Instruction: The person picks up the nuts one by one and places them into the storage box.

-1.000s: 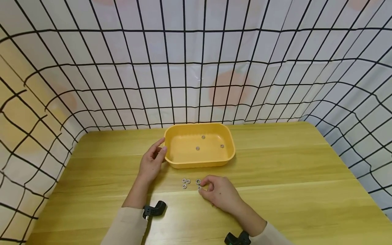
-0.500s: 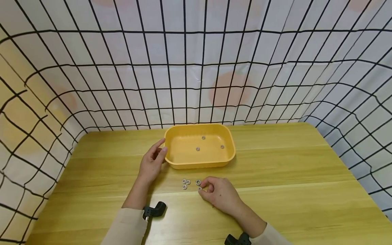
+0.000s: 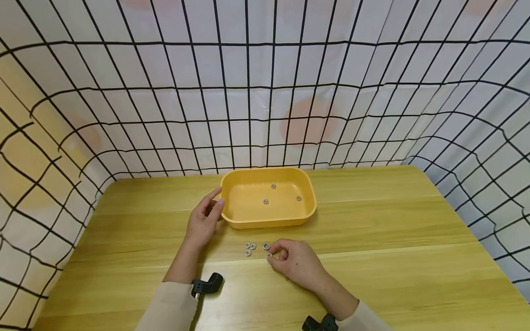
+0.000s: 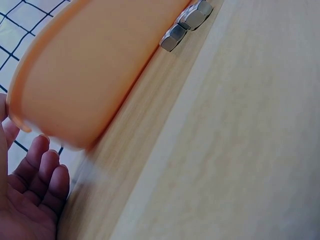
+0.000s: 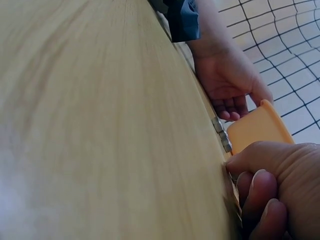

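Note:
My left hand (image 3: 203,221) is at the left end of a yellow plastic bin (image 3: 269,224), its thumb and index finger gripping the rim. In the left wrist view the other fingers (image 4: 52,175) curl loosely below that rim. My right hand (image 3: 299,263) is low over the table in front of the bin, pinching a small metal hex nut (image 3: 269,255) between thumb and index fingertips. A larger nut (image 3: 266,246) lies right by the index fingertip. Farther left is a cluster of three small nuts (image 3: 248,253). Inside the bin three nuts (image 3: 266,201) are spread apart.
The wooden table (image 3: 393,220) extends to both sides of the bin. Behind it and at both sides rises a black wire grid (image 3: 248,120), with pale cloth behind. A black wrist camera (image 3: 208,283) sits on the left wrist.
Both hands, the bin and the nuts keep their places relative to one another. Only the head view has shifted slightly.

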The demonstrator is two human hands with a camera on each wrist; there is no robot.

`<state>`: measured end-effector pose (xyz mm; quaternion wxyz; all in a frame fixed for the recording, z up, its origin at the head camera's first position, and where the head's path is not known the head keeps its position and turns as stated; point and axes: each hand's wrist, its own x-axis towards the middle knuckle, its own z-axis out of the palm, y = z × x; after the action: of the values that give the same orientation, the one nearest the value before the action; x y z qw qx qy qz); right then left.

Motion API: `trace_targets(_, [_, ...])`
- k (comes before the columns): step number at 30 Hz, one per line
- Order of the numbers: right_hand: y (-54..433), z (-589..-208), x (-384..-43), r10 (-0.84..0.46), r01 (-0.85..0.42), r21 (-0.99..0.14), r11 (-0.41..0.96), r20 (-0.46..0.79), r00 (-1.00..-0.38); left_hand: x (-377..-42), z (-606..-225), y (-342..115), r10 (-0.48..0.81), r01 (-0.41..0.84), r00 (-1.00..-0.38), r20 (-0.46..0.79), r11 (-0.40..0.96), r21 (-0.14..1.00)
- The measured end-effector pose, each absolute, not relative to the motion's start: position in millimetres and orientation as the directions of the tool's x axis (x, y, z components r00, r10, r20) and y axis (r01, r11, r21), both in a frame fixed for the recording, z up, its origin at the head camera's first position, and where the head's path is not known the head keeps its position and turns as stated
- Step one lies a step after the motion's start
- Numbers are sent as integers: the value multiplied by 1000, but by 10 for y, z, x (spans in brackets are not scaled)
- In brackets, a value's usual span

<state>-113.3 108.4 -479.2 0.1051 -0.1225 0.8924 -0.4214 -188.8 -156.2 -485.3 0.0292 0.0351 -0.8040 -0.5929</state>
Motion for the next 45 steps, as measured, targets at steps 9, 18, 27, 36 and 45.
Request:
trace_targets(9, [1085,-4773,-1118,-313,-125,-805,580,-79,-947,-1846,-4848,-1578,-106,-50,-994,-19,293,955])
trace_targets(18, [1170,-4584,-1153,-229,-102,-820,563,-37,-973,-1861,-4831,-1554,-98,-49,-995,-24,267,962])
trace_targets(27, [1336,-4376,-1290,-134,-71,-832,550,-4,-991,-1855,-4825,-1576,-105,-42,-994,-13,280,959])
trace_targets(36, [1349,-4232,-1529,-82,-113,-820,561,80,-993,-1860,-4836,-1558,-96,-37,-995,-11,270,962])
trace_targets(45, [1246,-4152,-1901,-67,-132,-780,612,116,-991,-1866,-4822,-1553,-97,-34,-995,-8,272,962])
